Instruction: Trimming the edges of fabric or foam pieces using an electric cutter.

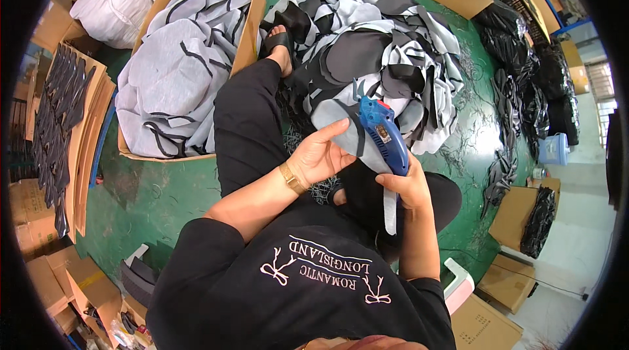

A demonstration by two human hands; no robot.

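My right hand [411, 185] is wrapped round the rear of blue cordless electric scissors [381, 132], whose forked head points away from me. A rounded grey fabric piece [333, 114] with a dark band is pinched in my left hand [322, 156], thumb on top and fingers beneath. The scissors lie over this piece's right side, so I cannot tell whether the blade touches its edge. From below my right hand hangs a narrow pale strip [390, 212]. Just beyond both hands is a large heap of grey, black and white fabric pieces [357, 55] on the floor.
To the left, a cardboard box [257, 19] holds pale fabric pieces with black bands. Stacked cardboard sheets [88, 153] carry dark strips at far left. Black plastic bags [517, 55] and a blue bin [554, 149] stand right. Thread scraps litter the green floor [468, 124].
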